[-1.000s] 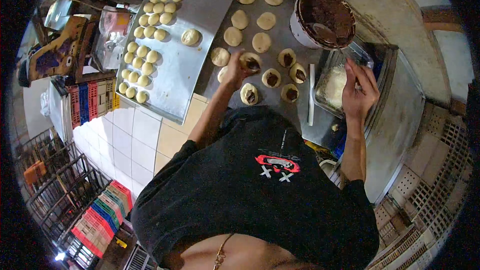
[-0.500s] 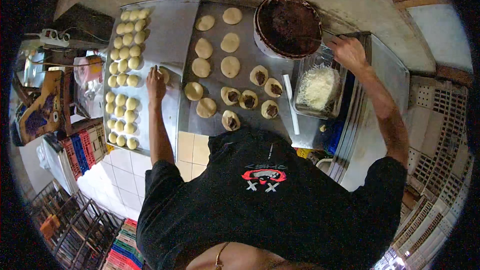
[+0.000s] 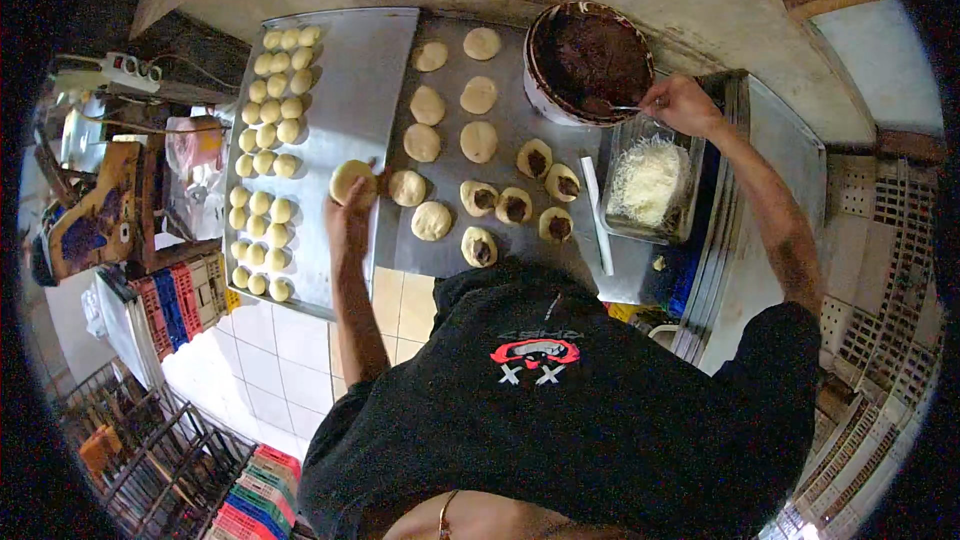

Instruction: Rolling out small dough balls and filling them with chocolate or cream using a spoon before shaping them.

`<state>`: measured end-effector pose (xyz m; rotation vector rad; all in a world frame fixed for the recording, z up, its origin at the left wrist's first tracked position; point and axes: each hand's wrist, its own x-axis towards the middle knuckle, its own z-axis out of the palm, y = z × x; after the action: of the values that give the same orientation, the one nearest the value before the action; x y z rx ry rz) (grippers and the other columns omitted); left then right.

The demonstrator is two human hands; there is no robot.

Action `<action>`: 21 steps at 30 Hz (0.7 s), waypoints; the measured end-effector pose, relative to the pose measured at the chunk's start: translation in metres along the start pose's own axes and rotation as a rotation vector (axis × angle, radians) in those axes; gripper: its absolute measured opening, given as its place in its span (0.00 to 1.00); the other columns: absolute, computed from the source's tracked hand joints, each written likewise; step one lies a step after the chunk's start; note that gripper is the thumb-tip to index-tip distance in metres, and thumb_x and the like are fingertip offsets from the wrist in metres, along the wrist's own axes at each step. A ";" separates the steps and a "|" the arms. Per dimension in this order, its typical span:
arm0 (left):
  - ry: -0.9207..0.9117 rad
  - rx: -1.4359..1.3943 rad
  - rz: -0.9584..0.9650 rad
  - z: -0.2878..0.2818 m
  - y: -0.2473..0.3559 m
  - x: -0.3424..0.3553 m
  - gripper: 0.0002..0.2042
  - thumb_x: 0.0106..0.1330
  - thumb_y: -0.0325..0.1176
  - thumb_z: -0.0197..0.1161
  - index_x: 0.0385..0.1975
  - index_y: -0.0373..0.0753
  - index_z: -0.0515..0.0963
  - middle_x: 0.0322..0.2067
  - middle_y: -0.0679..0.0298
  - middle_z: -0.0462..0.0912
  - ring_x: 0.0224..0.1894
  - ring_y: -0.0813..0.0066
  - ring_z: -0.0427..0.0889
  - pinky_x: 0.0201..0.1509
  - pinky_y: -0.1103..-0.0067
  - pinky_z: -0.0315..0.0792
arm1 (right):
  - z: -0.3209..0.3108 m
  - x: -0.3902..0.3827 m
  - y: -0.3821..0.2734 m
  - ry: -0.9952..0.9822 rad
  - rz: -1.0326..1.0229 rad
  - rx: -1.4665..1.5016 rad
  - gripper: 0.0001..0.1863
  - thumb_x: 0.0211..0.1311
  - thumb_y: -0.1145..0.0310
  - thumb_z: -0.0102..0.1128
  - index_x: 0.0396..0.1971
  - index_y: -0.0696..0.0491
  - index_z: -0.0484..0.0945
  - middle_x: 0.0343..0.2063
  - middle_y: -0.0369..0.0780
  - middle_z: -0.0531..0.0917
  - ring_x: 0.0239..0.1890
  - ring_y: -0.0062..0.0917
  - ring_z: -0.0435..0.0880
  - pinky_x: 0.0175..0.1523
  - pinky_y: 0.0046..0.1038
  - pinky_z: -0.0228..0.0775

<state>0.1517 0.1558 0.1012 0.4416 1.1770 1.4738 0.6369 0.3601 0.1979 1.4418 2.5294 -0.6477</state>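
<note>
Many small dough balls [image 3: 268, 155] wait on the left tray [image 3: 345, 70]. The left hand [image 3: 347, 215] holds a flat dough round [image 3: 351, 180] at that tray's right edge. On the middle tray [image 3: 520, 130] five rounds hold dark filling [image 3: 516, 208] and eight stay plain, while the right hand [image 3: 680, 105] grips a spoon [image 3: 632, 107] in the filling bowl [image 3: 590, 60].

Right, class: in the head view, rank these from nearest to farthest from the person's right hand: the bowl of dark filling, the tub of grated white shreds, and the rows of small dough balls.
Measured from the right hand:
1. Bowl of dark filling, just to its left, at the fingertips.
2. Tub of grated white shreds, directly below the hand.
3. Rows of small dough balls, far across on the left tray.
</note>
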 end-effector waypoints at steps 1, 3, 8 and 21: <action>-0.082 -0.224 -0.117 0.015 -0.001 -0.013 0.21 0.65 0.27 0.56 0.56 0.26 0.65 0.51 0.46 0.77 0.51 0.56 0.79 0.59 0.69 0.72 | 0.010 -0.006 -0.002 0.043 0.070 0.366 0.08 0.52 0.76 0.65 0.34 0.56 0.85 0.29 0.40 0.86 0.34 0.26 0.84 0.40 0.28 0.75; -0.159 -0.375 -0.267 0.051 -0.005 -0.033 0.24 0.67 0.35 0.54 0.58 0.26 0.63 0.56 0.44 0.71 0.59 0.53 0.73 0.67 0.63 0.64 | 0.024 -0.021 -0.011 0.156 0.181 0.506 0.06 0.58 0.75 0.64 0.35 0.59 0.84 0.30 0.37 0.86 0.36 0.18 0.82 0.42 0.21 0.73; -0.325 -0.826 -0.396 0.140 0.008 -0.071 0.28 0.72 0.48 0.41 0.60 0.28 0.63 0.60 0.44 0.68 0.63 0.49 0.67 0.69 0.60 0.59 | 0.047 -0.079 -0.095 0.471 0.188 0.714 0.09 0.58 0.78 0.64 0.39 0.58 0.84 0.32 0.37 0.85 0.36 0.16 0.81 0.42 0.20 0.72; -0.464 -1.157 -0.505 0.227 0.013 -0.114 0.25 0.75 0.41 0.34 0.64 0.29 0.58 0.66 0.47 0.59 0.70 0.57 0.56 0.74 0.63 0.48 | 0.074 -0.135 -0.185 1.021 -0.126 0.350 0.24 0.43 0.87 0.58 0.41 0.51 0.86 0.27 0.40 0.80 0.28 0.29 0.79 0.35 0.24 0.72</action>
<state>0.3600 0.1492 0.2476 -0.2984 -0.0473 1.2583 0.5451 0.1400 0.2314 2.1571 3.3930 -0.4354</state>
